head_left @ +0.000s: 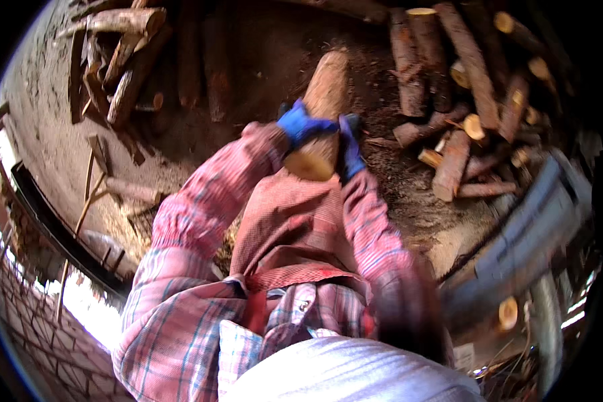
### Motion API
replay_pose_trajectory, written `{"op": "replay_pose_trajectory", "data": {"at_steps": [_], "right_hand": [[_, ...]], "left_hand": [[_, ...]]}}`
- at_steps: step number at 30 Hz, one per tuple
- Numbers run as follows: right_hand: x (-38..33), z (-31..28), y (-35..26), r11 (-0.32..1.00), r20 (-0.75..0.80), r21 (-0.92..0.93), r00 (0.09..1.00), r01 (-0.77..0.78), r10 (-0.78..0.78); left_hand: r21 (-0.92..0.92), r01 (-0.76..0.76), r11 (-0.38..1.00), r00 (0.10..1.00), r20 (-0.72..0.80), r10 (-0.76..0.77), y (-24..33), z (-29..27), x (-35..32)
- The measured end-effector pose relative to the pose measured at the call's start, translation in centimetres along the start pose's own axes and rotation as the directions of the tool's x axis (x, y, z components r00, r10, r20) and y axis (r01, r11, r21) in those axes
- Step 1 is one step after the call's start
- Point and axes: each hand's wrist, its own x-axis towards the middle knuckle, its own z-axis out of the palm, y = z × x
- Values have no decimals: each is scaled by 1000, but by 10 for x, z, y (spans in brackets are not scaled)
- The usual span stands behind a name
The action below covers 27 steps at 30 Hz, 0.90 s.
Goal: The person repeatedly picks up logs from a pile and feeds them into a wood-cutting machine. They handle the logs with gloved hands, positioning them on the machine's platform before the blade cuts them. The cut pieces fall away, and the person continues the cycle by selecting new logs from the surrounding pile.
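Observation:
A thick brown log [326, 86] is in front of me, its pale cut end [309, 165] tilted toward my body. Across its left side and top reaches my left hand [305, 126] in a blue glove, fingers closed on the bark. Also in a blue glove, my right hand [351, 146] grips the log's right side near the same end; part of its fingers is hidden. Both forearms wear checked pink sleeves. A red-brown checked apron [294, 218] covers my lap just below the cut end.
Several cut logs [473, 67] are heaped at the right. More wood pieces [124, 60] lie at the far left. A shorter log [132, 189] rests at the left near thin sticks. A blurred grey-blue curved object [525, 234] stands at the right.

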Motion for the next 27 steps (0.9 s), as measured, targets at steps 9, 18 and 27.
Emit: {"op": "replay_pose_trajectory", "data": {"at_steps": [9,18,27], "right_hand": [[-140,17,72,977,239,212,968,18,-70],[-398,84,-64,843,535,-82,737,532,-413],[-609,-17,-263,-316,592,-662,216,680,-777]], "left_hand": [[-321,-177,930,982,7,190,18,38,-247],[-226,-827,515,556,-191,809,107,143,-392],[-282,-758,589,645,-184,742,40,162,-379]]}}
